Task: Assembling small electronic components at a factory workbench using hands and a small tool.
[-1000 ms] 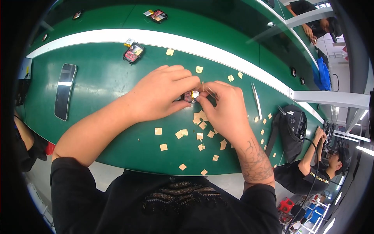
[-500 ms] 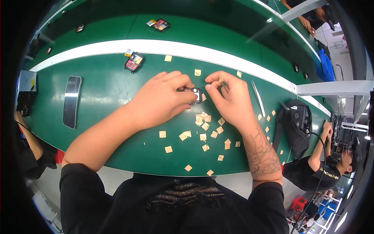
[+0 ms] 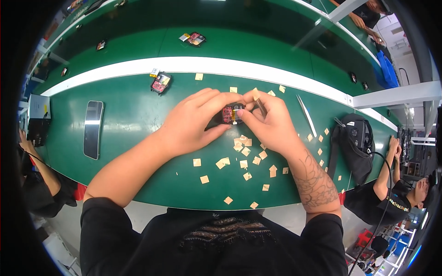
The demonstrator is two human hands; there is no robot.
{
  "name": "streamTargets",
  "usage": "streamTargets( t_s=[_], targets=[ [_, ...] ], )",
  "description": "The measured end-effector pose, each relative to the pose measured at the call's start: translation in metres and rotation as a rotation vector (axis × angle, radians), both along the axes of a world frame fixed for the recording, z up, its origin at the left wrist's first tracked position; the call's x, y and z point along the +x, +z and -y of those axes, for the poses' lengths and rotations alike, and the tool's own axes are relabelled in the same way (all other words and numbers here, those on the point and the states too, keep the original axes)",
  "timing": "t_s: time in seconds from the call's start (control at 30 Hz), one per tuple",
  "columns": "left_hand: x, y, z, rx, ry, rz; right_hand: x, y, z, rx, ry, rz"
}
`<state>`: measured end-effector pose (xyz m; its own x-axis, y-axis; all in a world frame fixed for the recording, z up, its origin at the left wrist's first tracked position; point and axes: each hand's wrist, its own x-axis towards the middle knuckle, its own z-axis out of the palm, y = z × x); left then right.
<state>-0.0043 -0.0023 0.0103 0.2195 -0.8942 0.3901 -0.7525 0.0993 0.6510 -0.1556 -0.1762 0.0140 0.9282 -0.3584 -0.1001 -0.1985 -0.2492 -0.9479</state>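
Observation:
My left hand (image 3: 191,117) is closed around the left side of a small black device housing (image 3: 232,115) with an exposed red circuit board, tilted above the bench. Its right side is pinched by my right hand (image 3: 267,117), whose thumb presses on the board beside a yellow-gold strip. A tan square sticker (image 3: 256,94) is at the right index finger. Between the right fingers shows a dark, narrow strip that I cannot make out. Several loose tan stickers (image 3: 243,163) lie scattered below and to the right of my hands.
A similar opened housing (image 3: 160,83) lies at the back, another (image 3: 197,39) beyond the white divider (image 3: 207,65). A phone (image 3: 93,130) is at left. Tweezers (image 3: 306,115) and a black bag (image 3: 355,147) lie at right. People sit on both sides.
My right hand has moved left onto the housing, its thumb now on the board. The housing has turned so that more of its red board shows. The whole view has shifted slightly.

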Motion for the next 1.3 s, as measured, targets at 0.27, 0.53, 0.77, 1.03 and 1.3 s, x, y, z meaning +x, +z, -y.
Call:
streamTargets(
  t_s=[0.27,0.53,0.77,1.03,1.3],
  targets=[
    [0.010,-0.001,-0.003,0.133,-0.062,-0.400,0.000,0.014,-0.014,-0.140,0.013,0.106],
    [0.013,0.009,0.002,0.199,-0.011,-0.453,0.010,0.013,-0.012,-0.112,0.018,0.148],
    [0.005,0.000,0.013,0.080,0.053,-0.289,0.001,0.006,0.000,-0.106,-0.174,0.237],
    [0.042,0.022,0.115,0.110,0.227,0.100,-0.004,-0.005,0.011,-0.277,-0.284,0.446],
    [0.108,-0.008,0.167,0.166,0.317,0.587,0.005,-0.011,0.016,-0.356,-0.332,0.575]
  ],
)
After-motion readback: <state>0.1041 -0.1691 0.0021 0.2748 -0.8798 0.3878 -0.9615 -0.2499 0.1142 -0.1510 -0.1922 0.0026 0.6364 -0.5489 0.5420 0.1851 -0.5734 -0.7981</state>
